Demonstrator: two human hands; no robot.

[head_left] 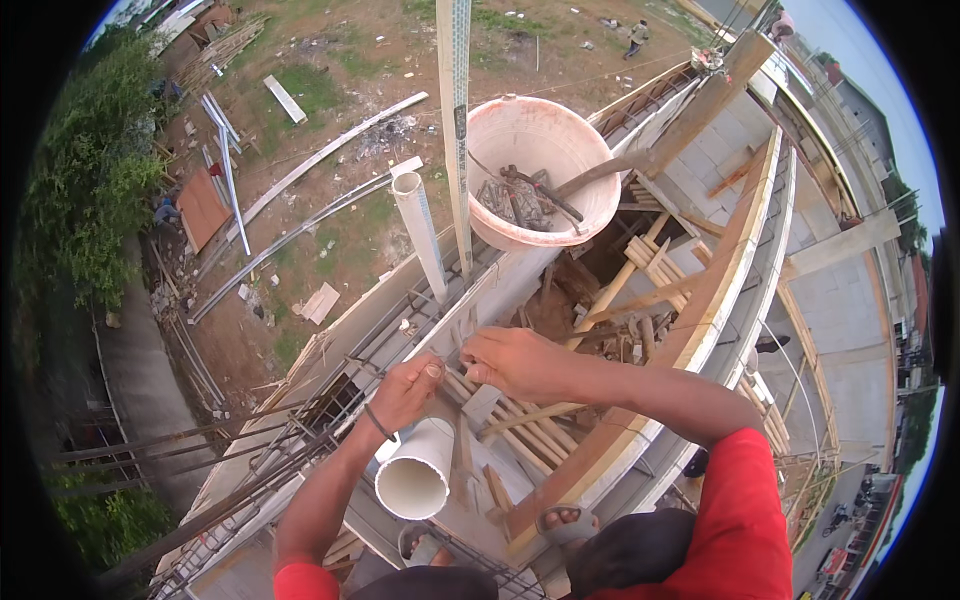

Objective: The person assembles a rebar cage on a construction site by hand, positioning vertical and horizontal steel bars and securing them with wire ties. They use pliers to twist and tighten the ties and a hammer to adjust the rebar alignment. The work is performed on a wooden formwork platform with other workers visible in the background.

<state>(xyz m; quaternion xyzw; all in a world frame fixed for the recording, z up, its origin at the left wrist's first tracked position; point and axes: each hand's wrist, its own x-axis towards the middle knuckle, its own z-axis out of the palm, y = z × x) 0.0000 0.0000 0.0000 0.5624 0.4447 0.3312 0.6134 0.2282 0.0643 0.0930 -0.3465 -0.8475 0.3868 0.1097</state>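
My left hand [408, 388] is closed in a pinch, with a dark band round its wrist. Close by on its right, my right hand [508, 362] is also closed, its thumb and fingertips turned toward the left one. Anything between the fingers is too small to make out. Both hands hover over a narrow wall form with steel bars [385, 350] in it. Just below the left hand stands a wide white plastic pipe [412, 490], its open end facing up. A narrower white pipe [421, 240] rises beyond the hands.
A pale bucket [540, 112] holding tools and small pieces stands past my right hand, beside a tall upright strip [455, 130]. Timber props [605, 300] fill the deep gap at right. Long formwork boards [735, 250] curve along it. The ground lies far below at left.
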